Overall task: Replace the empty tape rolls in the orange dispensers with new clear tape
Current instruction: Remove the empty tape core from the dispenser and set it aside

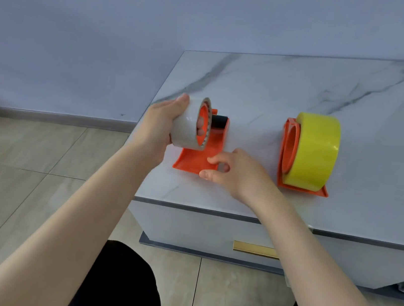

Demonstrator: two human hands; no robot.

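Clear tape roll (186,126): held upright on edge just above the left orange dispenser (198,157), at its far-left end, beside the black roller (218,121). Left hand (158,130): clamped on the roll, thumb over the outer face, fingers hooked through the core. Right hand (234,174): thumb and curled fingers pinching the near right corner of the same dispenser's base. Right orange dispenser (288,150): well apart to the right, carrying a yellow tape roll (314,152) upright. Both dispensers stand on the marbled white worktop (285,86). Below its front edge, a gold drawer handle (254,249); tiled floor (24,146) to the left
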